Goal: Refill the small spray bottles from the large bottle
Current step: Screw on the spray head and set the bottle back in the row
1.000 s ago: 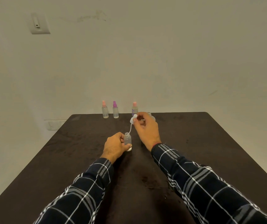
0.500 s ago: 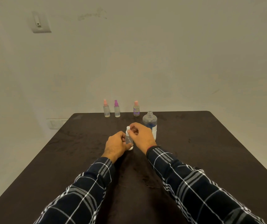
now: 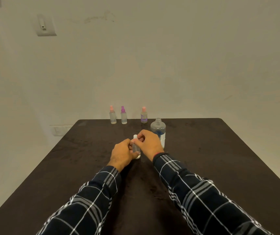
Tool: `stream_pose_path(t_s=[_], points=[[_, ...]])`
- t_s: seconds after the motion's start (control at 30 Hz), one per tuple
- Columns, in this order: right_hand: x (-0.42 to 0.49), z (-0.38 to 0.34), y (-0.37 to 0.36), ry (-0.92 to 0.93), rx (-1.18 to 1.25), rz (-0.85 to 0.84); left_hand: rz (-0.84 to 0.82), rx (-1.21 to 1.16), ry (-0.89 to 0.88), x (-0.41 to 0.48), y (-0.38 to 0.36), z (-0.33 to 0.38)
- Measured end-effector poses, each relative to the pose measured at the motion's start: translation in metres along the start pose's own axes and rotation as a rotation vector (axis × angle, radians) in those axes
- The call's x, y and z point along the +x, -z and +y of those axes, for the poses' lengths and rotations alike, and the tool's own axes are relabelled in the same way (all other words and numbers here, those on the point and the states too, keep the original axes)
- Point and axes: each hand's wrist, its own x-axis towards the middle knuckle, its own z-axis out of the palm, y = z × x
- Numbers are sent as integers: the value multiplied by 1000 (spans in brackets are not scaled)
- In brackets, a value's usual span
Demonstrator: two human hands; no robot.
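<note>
**A:** So where was the small spray bottle (image 3: 135, 148) sitting at that point?

**B:** Upright, about mid-way across your dark desk (image 3: 220, 158). Your left grip (image 3: 122, 153) was wrapped round its body and your right grip (image 3: 150, 143) was pinched on its white spray top (image 3: 135, 137). The large bottle (image 3: 158, 130) stood uncapped just behind your right hand.

**A:** And the room?

**B:** Plain scuffed wall (image 3: 186, 65), switch plate (image 3: 46, 25) up left, socket (image 3: 61, 130) low by the desk's far-left corner. Three capped small bottles (image 3: 123, 115) lined the far edge.
</note>
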Motion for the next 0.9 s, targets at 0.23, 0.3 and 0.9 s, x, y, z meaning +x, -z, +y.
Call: stream_pose_path(t_s=[0.23, 0.3, 0.9], points=[[-7, 6, 6, 39, -37, -88, -6, -30, -4, 1, 0, -1], [-7, 8, 5, 54, 18, -189, -3, -35, -15, -1, 1, -2], [-7, 10, -3, 41, 139, -121, -4, -37, -20, -5, 4, 1]])
